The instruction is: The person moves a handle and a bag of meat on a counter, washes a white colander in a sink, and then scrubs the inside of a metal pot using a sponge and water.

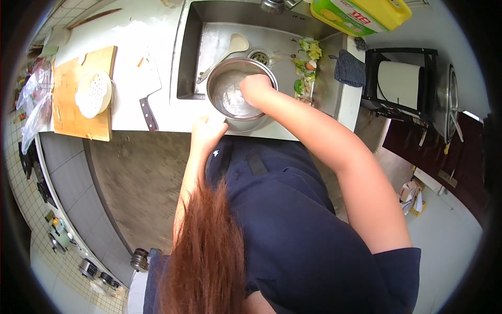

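Observation:
A round stainless-steel pot (pixel 223 90) sits over the near edge of the sink (pixel 270 35), its mouth facing up. My left hand (pixel 210 131) grips the pot at its near left side; the part in the grasp is hidden by the fingers. Inside the pot, against its right inner wall, is my right hand (pixel 257 90) with curled fingers. Its back hides whatever the fingers touch. A pale ladle (pixel 237 43) lies in the sink behind the pot, left of the drain (pixel 259 58). Vegetable scraps and eggshell (pixel 308 64) lie along the sink's right side.
Left on the counter are a cleaver (pixel 148 114), a wooden cutting board (pixel 104 74) and a white colander (pixel 92 102) on the board. A faucet (pixel 272 4) stands behind the sink. A yellow detergent jug (pixel 361 15) and a dark cloth (pixel 349 68) are at right.

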Demonstrator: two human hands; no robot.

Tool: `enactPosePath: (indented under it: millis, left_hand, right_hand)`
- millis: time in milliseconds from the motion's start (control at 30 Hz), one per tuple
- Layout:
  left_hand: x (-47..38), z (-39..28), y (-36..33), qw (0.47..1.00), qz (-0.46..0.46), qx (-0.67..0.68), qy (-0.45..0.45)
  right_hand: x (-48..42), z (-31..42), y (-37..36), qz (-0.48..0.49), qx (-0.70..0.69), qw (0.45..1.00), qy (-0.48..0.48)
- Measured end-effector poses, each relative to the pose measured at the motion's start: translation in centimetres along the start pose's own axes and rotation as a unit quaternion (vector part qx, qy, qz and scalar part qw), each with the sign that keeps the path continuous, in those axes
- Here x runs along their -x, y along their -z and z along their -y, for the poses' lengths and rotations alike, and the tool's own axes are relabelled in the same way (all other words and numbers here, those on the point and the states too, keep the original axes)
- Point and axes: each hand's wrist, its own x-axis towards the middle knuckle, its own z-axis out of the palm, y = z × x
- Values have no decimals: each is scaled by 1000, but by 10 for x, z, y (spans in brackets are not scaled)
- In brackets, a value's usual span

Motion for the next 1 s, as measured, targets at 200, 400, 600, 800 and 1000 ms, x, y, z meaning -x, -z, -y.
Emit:
enactPosePath:
  millis: [200, 400, 600, 800, 1000]
  left_hand:
    - [-10, 1, 2, 999, 29, -27, 35]
    - [-29, -27, 7, 989, 47, -140, 30]
    - [-54, -98, 5, 937, 87, -337, -37]
    - [-68, -151, -17, 829, 83, -546, -86]
    - [-75, -181, -43, 718, 90, -688, -59]
  right_hand:
    - [29, -24, 17, 144, -128, 975, 110]
    - [68, -68, 18, -64, -524, 844, 95]
    - [107, -109, -1, -329, -743, 578, -72]
    - [114, -143, -48, -370, -745, 530, -166]
    - [119, -146, -74, -412, -673, 576, -214]
